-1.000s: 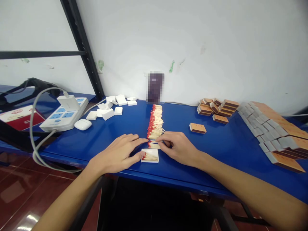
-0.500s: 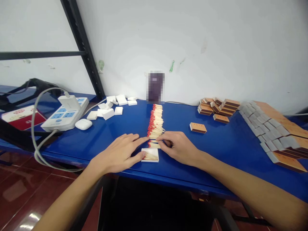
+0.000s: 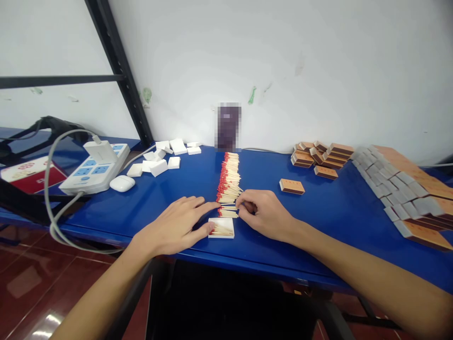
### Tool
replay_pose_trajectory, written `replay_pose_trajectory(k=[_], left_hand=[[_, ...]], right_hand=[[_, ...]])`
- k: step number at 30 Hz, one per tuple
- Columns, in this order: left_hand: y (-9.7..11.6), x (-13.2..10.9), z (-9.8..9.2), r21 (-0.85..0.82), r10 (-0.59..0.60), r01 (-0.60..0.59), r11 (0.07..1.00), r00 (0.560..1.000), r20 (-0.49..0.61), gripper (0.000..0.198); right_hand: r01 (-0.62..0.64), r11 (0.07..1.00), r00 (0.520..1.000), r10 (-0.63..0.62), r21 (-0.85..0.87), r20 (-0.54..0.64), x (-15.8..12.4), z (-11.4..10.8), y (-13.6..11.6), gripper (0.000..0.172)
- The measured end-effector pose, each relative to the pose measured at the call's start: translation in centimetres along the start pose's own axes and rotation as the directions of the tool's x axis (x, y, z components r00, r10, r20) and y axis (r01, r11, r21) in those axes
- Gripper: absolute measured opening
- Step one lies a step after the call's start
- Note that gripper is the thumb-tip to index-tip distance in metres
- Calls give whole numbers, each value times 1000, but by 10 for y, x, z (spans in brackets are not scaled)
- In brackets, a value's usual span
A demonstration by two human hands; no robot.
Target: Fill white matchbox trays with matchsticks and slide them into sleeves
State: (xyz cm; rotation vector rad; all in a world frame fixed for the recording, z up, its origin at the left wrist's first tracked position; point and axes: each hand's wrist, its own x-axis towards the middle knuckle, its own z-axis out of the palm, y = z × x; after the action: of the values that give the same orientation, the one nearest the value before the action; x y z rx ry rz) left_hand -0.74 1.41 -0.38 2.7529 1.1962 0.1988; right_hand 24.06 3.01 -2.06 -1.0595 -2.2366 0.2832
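Observation:
A long row of red-tipped matches point(image 3: 228, 179) runs away from me down the middle of the blue table point(image 3: 184, 189). At its near end lies a small white tray point(image 3: 222, 228) with a few matches in it. My left hand point(image 3: 175, 225) rests flat with fingers spread; its thumb touches the tray's left edge and its forefinger reaches the row's near end. My right hand point(image 3: 264, 213) is curled, its fingertips pinching at the nearest matches on the right side of the row.
White empty trays point(image 3: 163, 158), a power strip point(image 3: 95, 167) with cable, and a white earbud case point(image 3: 121, 183) lie at the left. One brown matchbox point(image 3: 291, 186), a pile of matchboxes point(image 3: 322, 156) and a large stacked row point(image 3: 406, 193) are on the right. A black shelf frame point(image 3: 116, 71) stands behind.
My right hand's fingers have pulled slightly right and curled tighter at the near matches. My left hand has stayed in place.

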Motion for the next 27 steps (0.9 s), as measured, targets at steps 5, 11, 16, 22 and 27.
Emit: replay_pose_trajectory(k=[5, 11, 16, 22, 27], left_hand=[[0, 1, 1, -2, -10, 10, 1000, 1000, 5, 50], [-1, 2, 1, 13, -8, 8, 1000, 1000, 6, 50], [0, 2, 1, 2, -6, 6, 1000, 1000, 3, 48], [0, 1, 1, 14, 4, -4, 1000, 1000, 0, 46], [0, 0, 2, 14, -6, 6, 1000, 1000, 1, 48]], right_hand=[[6, 1000, 1000, -6, 7, 7, -1, -1, 0, 13], [9, 1000, 999, -9, 15, 40, -1, 0, -2, 12], [20, 1000, 998, -21, 8, 62, 0, -1, -4, 13], [34, 999, 997, -35, 12, 65, -2, -1, -3, 13], [49, 998, 995, -51, 34, 82, -3, -1, -2, 9]])
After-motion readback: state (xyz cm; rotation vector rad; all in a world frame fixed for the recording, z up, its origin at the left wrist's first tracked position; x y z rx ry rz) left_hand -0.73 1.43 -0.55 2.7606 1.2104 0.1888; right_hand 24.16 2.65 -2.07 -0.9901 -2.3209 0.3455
